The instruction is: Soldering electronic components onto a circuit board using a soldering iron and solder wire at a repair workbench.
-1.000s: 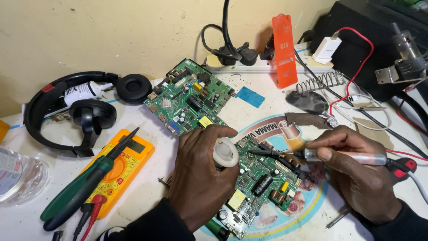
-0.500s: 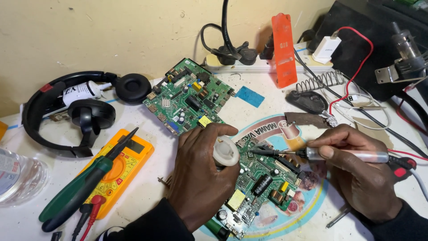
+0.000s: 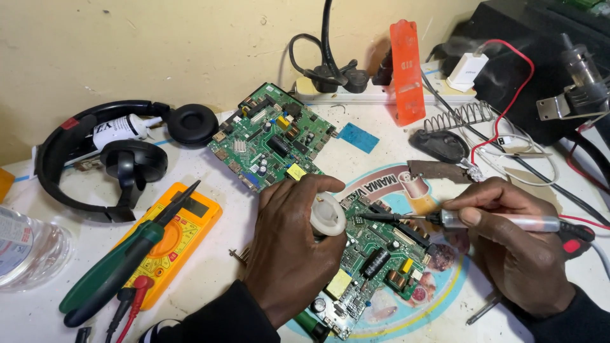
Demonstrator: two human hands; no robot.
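Left hand (image 3: 289, 248): curled round a small white spool (image 3: 328, 215), resting on the near circuit board (image 3: 375, 260).
Right hand (image 3: 515, 244): fingers pinched shut on a soldering iron (image 3: 502, 221) held almost level, its dark tip reaching left over the board, close beside the spool.
Near circuit board: green, lying tilted on the desk (image 3: 210, 267) between both hands, partly hidden by the left one.
Second board (image 3: 270, 143): farther back, well clear of the hands.
Left of the desk: yellow multimeter (image 3: 171, 238) under green-handled pliers (image 3: 121, 270); black headphones (image 3: 108, 159) behind.
Back wall: white power strip (image 3: 381, 92) with black plugs.
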